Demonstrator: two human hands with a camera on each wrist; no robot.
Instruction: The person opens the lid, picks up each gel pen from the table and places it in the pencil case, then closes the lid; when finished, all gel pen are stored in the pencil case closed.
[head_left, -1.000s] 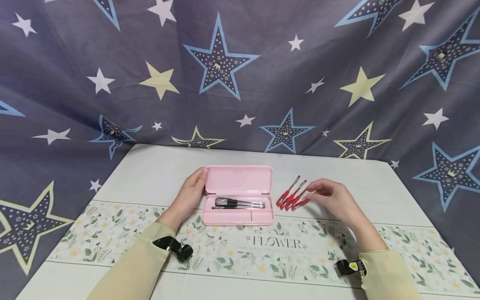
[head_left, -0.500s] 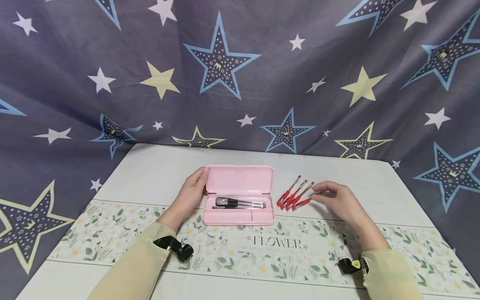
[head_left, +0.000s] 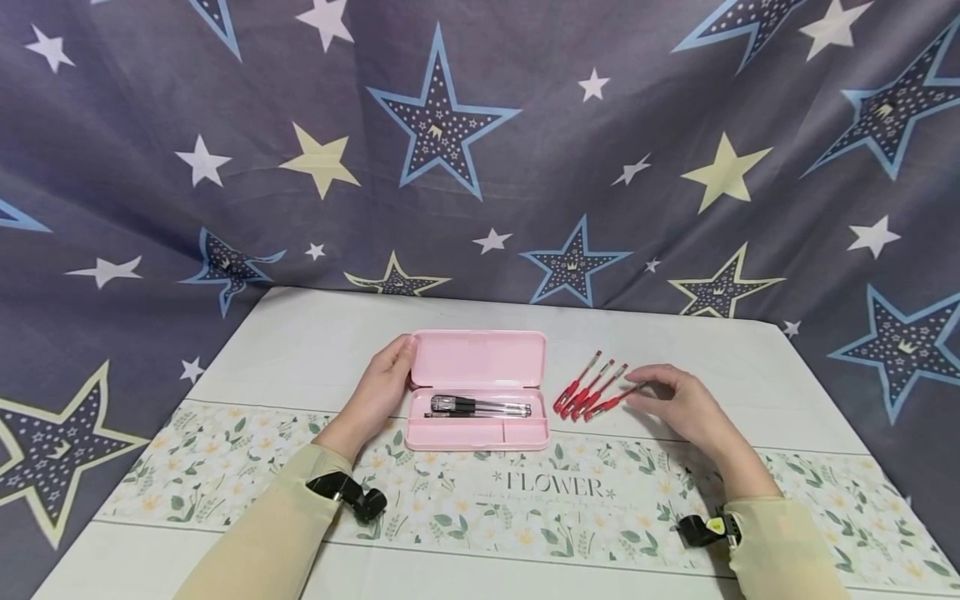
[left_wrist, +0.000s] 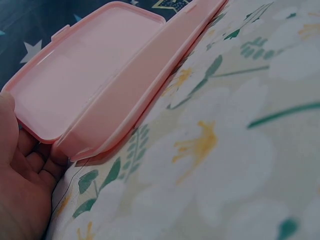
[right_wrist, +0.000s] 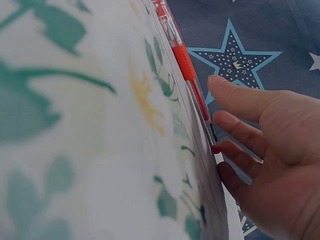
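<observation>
A pink pencil case point(head_left: 477, 361) stands with its lid raised on the table. My left hand point(head_left: 384, 379) grips the lid's left edge, thumb at the rim and fingers behind it, as the left wrist view also shows. Black pens point(head_left: 480, 407) lie in the case's long rear compartment. To the right of the case, several red pens point(head_left: 581, 398) lie fanned out on the tabletop. My right hand point(head_left: 678, 400) is at the upper end of the rightmost one. In the right wrist view, the fingers are spread loosely beside a red pen point(right_wrist: 185, 65), the thumb apart from it.
A white cloth with a floral band point(head_left: 517, 517) covers the table. Behind it hangs a dark star-patterned curtain point(head_left: 480, 150). The case's front compartments point(head_left: 457, 432) are divided by a thin wall.
My right hand has drawn slightly to the right, uncovering more of the rightmost red pen. My left hand and the pencil case have stayed in place.
</observation>
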